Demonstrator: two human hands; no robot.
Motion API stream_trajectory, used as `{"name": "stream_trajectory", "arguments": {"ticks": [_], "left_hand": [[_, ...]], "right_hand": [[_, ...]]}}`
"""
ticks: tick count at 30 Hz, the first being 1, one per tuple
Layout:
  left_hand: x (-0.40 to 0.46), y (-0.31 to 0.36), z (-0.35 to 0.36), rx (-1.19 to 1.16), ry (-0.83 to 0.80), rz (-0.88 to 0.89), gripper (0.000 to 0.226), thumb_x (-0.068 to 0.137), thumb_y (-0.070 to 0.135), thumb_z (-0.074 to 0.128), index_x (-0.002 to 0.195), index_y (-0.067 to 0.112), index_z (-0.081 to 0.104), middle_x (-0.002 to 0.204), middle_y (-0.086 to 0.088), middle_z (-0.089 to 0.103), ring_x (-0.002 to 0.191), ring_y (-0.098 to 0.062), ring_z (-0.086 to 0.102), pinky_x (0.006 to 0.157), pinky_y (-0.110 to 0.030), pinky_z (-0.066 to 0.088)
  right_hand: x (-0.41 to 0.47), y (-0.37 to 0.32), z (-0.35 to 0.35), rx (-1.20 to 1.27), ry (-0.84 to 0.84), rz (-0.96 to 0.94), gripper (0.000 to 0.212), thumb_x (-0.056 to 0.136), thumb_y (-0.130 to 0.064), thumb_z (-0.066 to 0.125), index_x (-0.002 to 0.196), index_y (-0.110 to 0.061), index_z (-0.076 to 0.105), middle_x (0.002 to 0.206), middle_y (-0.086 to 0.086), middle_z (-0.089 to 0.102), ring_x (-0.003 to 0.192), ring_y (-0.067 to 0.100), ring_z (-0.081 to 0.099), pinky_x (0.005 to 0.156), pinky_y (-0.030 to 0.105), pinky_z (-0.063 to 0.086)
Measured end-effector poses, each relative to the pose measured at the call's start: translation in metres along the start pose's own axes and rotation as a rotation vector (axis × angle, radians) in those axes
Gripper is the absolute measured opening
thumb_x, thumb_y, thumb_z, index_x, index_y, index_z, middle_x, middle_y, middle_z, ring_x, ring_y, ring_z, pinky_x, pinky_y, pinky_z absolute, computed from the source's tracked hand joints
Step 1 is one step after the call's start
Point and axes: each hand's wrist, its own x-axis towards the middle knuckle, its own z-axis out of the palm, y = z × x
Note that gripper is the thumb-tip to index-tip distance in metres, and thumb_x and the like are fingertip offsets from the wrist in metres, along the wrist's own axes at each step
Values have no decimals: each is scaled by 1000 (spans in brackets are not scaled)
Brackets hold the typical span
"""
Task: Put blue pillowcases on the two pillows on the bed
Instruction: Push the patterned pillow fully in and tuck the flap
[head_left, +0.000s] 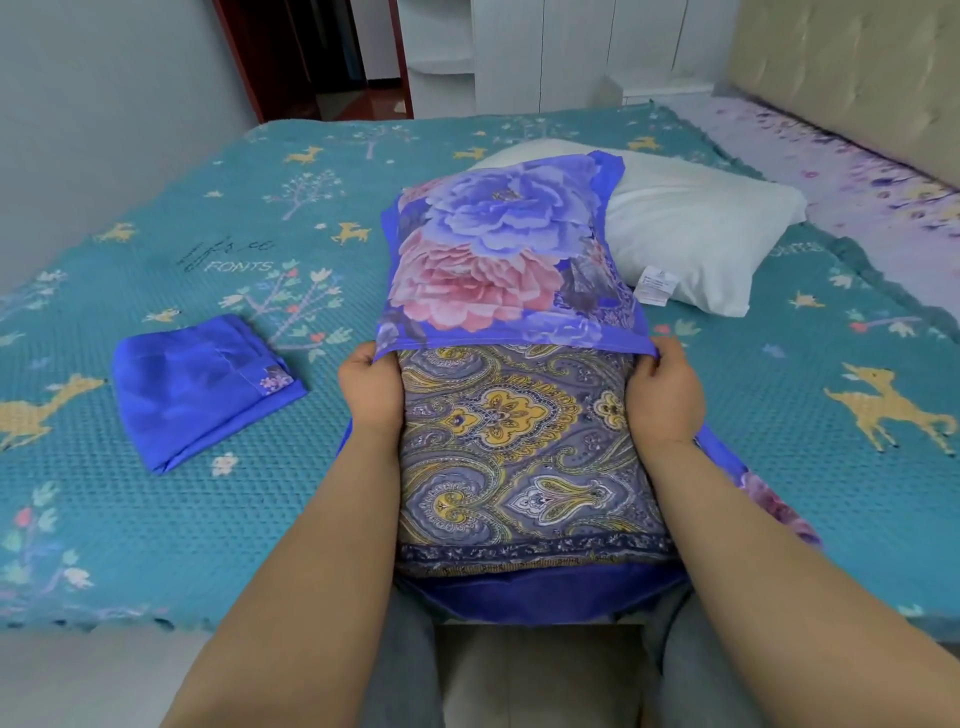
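Note:
A paisley-patterned pillow (524, 447) lies at the bed's near edge, its far half inside a blue pillowcase printed with large flowers (493, 249). My left hand (370, 387) grips the pillowcase's open hem at the left side of the pillow. My right hand (662, 389) grips the same hem at the right side. The lower layer of the pillowcase shows under the pillow's near end. A bare white pillow (696, 228) lies behind, partly covered by the flowered case. A second blue pillowcase (200, 387) lies folded on the bed to the left.
The bed is covered by a teal blanket (156, 519) with deer and tree motifs. A beige padded headboard (852, 67) stands at the right, with a pale purple sheet below it. A doorway and white cabinets are at the back. My knees meet the bed's edge.

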Motion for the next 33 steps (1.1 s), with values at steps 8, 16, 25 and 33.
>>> {"name": "stream_trajectory", "arguments": {"ticks": [8,16,25,33], "left_hand": [[-44,7,0,154,-28,512,51,90,44,39,51,12,33,50,2,26,51,-15,26,50,-32,25],[-57,11,-5,419,62,584,22,71,23,48,60,21,30,50,-2,29,47,-25,32,49,-28,27],[-47,11,-11,238,103,500,18,69,7,55,65,21,45,62,14,39,66,-14,40,62,-30,32],[-97,20,-22,331,-193,858,46,86,36,54,55,21,24,52,13,15,53,-9,21,48,-26,21]], "right_hand": [[-6,-38,-16,80,75,-640,36,76,-7,50,107,-13,67,102,13,56,97,27,48,83,34,39],[-51,-98,-9,248,-220,-777,26,87,-16,41,95,-8,64,78,7,62,71,28,57,55,35,45],[-66,-47,-9,-46,-170,-1058,20,82,-32,60,90,-14,65,76,-1,62,71,22,58,61,30,45],[-56,-35,-8,-48,-224,-834,16,78,-31,45,75,-15,46,73,0,48,69,24,47,64,33,33]]}}
